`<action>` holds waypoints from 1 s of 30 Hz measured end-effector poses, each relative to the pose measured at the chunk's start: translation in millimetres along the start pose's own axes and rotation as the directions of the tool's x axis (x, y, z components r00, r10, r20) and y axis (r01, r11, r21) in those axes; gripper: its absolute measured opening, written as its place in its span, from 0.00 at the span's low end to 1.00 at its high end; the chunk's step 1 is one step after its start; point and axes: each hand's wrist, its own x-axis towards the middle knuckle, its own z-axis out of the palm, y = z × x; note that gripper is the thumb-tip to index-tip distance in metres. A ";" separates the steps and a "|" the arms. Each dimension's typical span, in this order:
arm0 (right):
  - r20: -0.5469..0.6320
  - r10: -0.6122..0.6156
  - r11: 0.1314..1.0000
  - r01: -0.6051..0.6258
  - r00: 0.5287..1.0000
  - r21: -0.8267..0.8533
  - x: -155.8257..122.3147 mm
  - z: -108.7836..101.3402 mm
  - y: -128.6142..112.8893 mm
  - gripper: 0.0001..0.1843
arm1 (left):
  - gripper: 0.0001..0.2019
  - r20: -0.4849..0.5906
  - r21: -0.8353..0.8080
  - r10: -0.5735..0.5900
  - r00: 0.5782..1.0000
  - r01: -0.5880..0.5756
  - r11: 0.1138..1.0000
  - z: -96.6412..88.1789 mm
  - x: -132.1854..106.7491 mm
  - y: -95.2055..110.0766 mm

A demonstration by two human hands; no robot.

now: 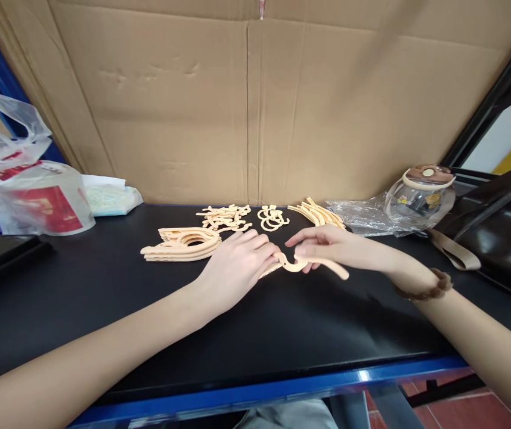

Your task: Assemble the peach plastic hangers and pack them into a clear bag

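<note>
Both hands meet over the middle of the table at a beige plastic hanger part (293, 266) with a U-shaped curve and a long arm pointing right. My left hand (241, 262) is closed on its left end, and its fingers hide that end. Thumb and fingers of my right hand (324, 245) pinch it by the curve, with the index finger lifted away. A thin straight beige strip shows under the left fingertips. Left of my left hand lies a stack of beige hanger pieces (179, 245).
Behind the hands lie a pile of small beige pieces (225, 215), curved hooks (272, 218) and long strips (315, 211). A bagged white container (53, 196), a packet (110, 198) and a dark device (5, 253) stand left. A clear jug (423, 193), plastic wrap (362, 214) and black bag (501, 232) are right.
</note>
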 end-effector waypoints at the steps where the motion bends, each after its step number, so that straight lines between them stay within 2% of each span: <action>1: -0.029 -0.025 0.991 0.021 0.999 -0.132 0.0 0.1 1.2 0.22 | 0.15 0.036 0.026 -0.009 0.999 0.008 1.000 1.3 0.7 0.7; 3: -0.063 -0.067 0.940 0.041 0.996 -0.340 0.9 1.7 4.7 0.19 | 0.13 0.115 0.056 -0.029 0.993 0.023 0.998 4.8 1.6 3.2; 5: -0.075 -0.127 0.880 0.077 0.989 -0.469 2.5 3.3 8.8 0.16 | 0.11 0.166 0.076 -0.064 0.984 0.051 0.996 8.8 1.3 5.9; 7: -0.088 -0.191 0.831 0.113 0.978 -0.545 4.0 2.9 12.2 0.15 | 0.14 0.183 0.092 -0.125 0.975 0.110 0.990 12.2 0.2 7.5; 9: -0.124 -0.206 0.811 0.099 0.970 -0.577 4.9 0.4 14.1 0.15 | 0.15 0.215 0.075 -0.176 0.961 0.164 0.984 13.6 -0.7 8.0; 12: -0.159 -0.166 0.823 0.048 0.973 -0.565 4.2 -4.5 13.7 0.15 | 0.10 0.256 -0.043 -0.194 0.947 0.211 0.976 11.4 0.0 8.4; 15: -0.131 -0.119 0.841 0.030 0.984 -0.541 2.3 -7.3 10.7 0.17 | 0.06 0.187 -0.222 -0.238 0.953 0.277 0.935 6.1 1.6 9.8; 17: -0.087 -0.093 0.856 0.035 0.992 -0.516 1.3 -7.7 8.7 0.19 | 0.04 0.124 -0.295 -0.246 0.961 0.272 0.916 2.6 2.0 10.3; 20: -0.028 -0.119 0.888 0.093 0.993 -0.451 0.3 -6.8 7.1 0.22 | 0.04 0.052 -0.256 -0.160 0.986 0.168 0.952 -1.1 1.6 9.1; 24: 0.018 -0.129 0.915 0.126 0.992 -0.383 -1.6 -4.9 5.4 0.21 | 0.07 0.034 -0.122 -0.035 0.999 0.039 0.992 -2.6 1.3 6.9; 30: 0.118 -0.103 0.970 0.126 0.988 -0.208 -4.7 -0.4 -2.1 0.17 | 0.06 -0.004 -0.137 0.007 1.000 -0.007 0.991 -2.8 0.8 10.7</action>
